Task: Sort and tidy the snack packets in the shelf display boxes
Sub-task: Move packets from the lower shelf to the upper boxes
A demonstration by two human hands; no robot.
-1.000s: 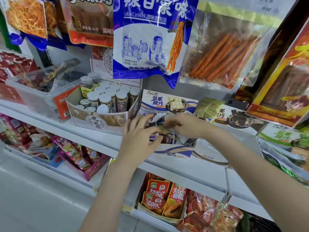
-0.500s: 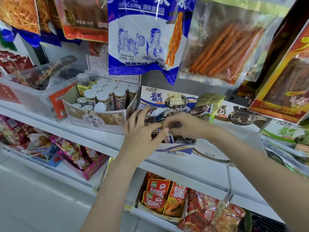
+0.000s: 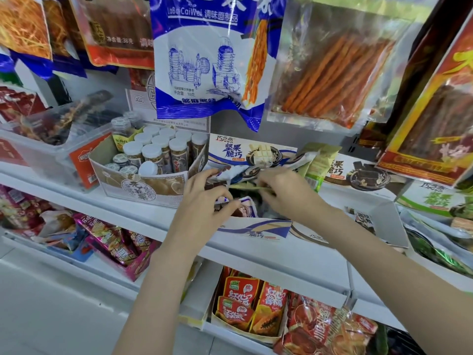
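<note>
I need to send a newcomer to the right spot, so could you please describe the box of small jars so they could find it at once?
Start at the big blue-and-white hanging packet in the middle of the display. On the white shelf just below and to its left stands an open beige cardboard box, right of a clear plastic tub. It alone holds upright little jars with white lids, not flat packets.

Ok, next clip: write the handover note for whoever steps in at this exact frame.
Left hand: grips small blue-white packets inside the blue-white display box.
Right hand: fingers pinch a thin green packet over the same box.
Done: cannot tell from this frame.
Left: move the green packet to its matching box, probably the green display box on the right; straighten the remaining blue-white packets.
</note>
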